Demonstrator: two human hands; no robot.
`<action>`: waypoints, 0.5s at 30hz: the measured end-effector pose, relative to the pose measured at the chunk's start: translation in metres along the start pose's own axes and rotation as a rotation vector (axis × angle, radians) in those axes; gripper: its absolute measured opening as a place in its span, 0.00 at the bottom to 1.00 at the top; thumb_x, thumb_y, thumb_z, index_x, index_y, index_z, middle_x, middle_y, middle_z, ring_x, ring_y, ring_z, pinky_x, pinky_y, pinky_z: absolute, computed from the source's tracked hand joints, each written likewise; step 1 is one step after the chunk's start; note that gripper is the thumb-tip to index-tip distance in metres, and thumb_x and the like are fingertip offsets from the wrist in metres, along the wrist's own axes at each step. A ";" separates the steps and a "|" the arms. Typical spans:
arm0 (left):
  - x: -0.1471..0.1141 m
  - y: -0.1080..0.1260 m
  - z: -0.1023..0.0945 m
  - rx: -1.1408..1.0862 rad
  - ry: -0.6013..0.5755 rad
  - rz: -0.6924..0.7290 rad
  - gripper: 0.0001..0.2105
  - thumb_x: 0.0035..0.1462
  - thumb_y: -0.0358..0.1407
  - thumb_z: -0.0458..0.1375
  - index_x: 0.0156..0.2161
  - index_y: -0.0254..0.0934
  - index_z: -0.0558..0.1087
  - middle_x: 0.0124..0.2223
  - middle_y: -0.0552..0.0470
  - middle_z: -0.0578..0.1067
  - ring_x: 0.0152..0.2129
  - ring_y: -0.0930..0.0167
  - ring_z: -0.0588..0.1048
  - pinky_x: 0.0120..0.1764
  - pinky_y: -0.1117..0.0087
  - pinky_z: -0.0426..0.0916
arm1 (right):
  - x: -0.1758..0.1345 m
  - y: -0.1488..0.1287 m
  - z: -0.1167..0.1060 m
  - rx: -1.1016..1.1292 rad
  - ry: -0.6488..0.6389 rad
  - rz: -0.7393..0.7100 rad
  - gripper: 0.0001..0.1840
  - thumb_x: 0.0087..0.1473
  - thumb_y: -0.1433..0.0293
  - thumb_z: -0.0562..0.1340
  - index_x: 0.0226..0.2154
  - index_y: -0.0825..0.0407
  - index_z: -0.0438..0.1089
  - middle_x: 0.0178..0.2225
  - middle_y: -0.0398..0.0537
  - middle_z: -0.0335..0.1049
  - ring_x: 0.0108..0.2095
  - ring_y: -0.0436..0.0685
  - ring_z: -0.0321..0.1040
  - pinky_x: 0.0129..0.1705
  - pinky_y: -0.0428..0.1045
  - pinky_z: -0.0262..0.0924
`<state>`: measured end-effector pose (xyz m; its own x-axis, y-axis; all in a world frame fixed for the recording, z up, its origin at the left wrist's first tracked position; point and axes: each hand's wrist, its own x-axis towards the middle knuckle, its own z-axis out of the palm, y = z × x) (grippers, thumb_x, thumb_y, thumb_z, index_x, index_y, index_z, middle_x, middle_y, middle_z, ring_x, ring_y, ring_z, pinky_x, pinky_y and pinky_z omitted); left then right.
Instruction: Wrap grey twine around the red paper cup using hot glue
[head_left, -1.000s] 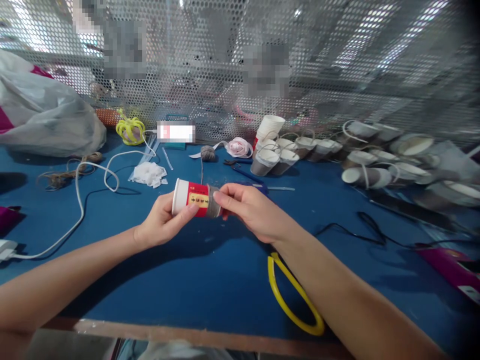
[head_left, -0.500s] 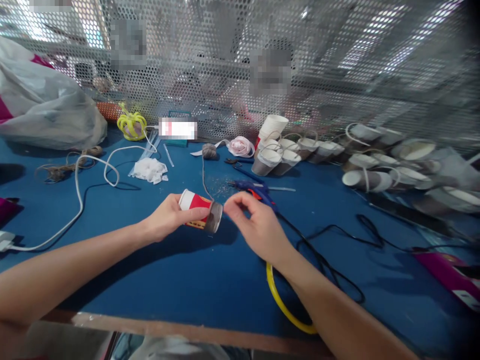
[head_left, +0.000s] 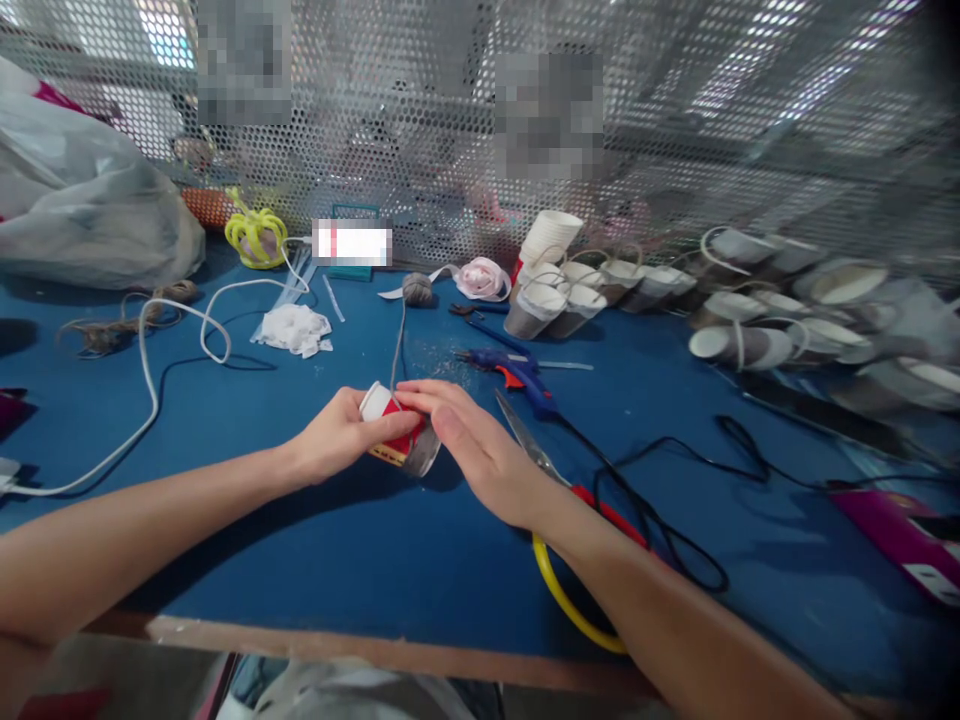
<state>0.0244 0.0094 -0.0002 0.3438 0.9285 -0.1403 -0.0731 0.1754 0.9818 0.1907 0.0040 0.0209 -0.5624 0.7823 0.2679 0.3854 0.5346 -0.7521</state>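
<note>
Wrapped around a red and white paper cup [head_left: 376,404], my left hand [head_left: 336,436] keeps it tilted on its side above the blue table, thumb along the cup. Grey twine covers a band at the cup's right end. From there a strand [head_left: 400,345] runs back to a small ball of grey twine [head_left: 417,291]. My right hand [head_left: 487,455] lies over the cup's far right side with its fingers stretched out, next to the strand. Whether it presses the twine I cannot see. Beyond it lies a blue glue gun [head_left: 517,372].
Large scissors [head_left: 529,437] with red and yellow handles lie partly under my right forearm. Twine-wrapped cups [head_left: 536,310] with handles stand at the back right. White scraps [head_left: 294,330], a white cable [head_left: 156,375] and a plastic bag [head_left: 97,200] are on the left.
My right hand has moved left from beside the cup's end onto its far side, and its curled fingers have straightened. The scissors now show more. My left hand still holds the cup.
</note>
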 end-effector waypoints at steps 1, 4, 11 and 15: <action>0.000 -0.001 0.000 0.014 0.015 -0.004 0.11 0.43 0.39 0.61 0.23 0.30 0.70 0.19 0.58 0.68 0.16 0.80 0.63 0.22 0.78 0.57 | 0.000 0.000 0.000 0.011 0.011 0.009 0.20 0.60 0.64 0.43 0.45 0.51 0.65 0.50 0.50 0.61 0.52 0.53 0.55 0.55 0.53 0.47; 0.002 -0.002 -0.001 0.069 0.049 -0.008 0.13 0.43 0.41 0.60 0.24 0.30 0.71 0.19 0.56 0.69 0.16 0.78 0.64 0.22 0.77 0.57 | 0.003 -0.001 -0.009 0.008 0.121 0.097 0.16 0.57 0.62 0.48 0.37 0.52 0.66 0.42 0.51 0.67 0.45 0.54 0.63 0.47 0.52 0.57; 0.001 -0.002 -0.006 0.171 0.061 0.047 0.13 0.45 0.42 0.59 0.26 0.30 0.73 0.20 0.54 0.72 0.17 0.76 0.67 0.22 0.76 0.61 | 0.011 0.026 -0.084 -0.189 0.643 0.386 0.11 0.51 0.61 0.54 0.24 0.50 0.60 0.22 0.44 0.66 0.19 0.49 0.61 0.19 0.45 0.54; 0.003 -0.003 -0.008 0.199 0.057 0.083 0.13 0.45 0.42 0.59 0.28 0.30 0.73 0.22 0.53 0.73 0.18 0.75 0.67 0.23 0.76 0.62 | 0.011 0.061 -0.100 -0.590 0.361 0.647 0.12 0.45 0.63 0.59 0.17 0.50 0.62 0.20 0.48 0.66 0.25 0.57 0.65 0.26 0.50 0.54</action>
<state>0.0178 0.0143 -0.0043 0.2903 0.9551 -0.0592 0.0891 0.0346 0.9954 0.2812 0.0777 0.0386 0.1124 0.9823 0.1497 0.9067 -0.0397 -0.4200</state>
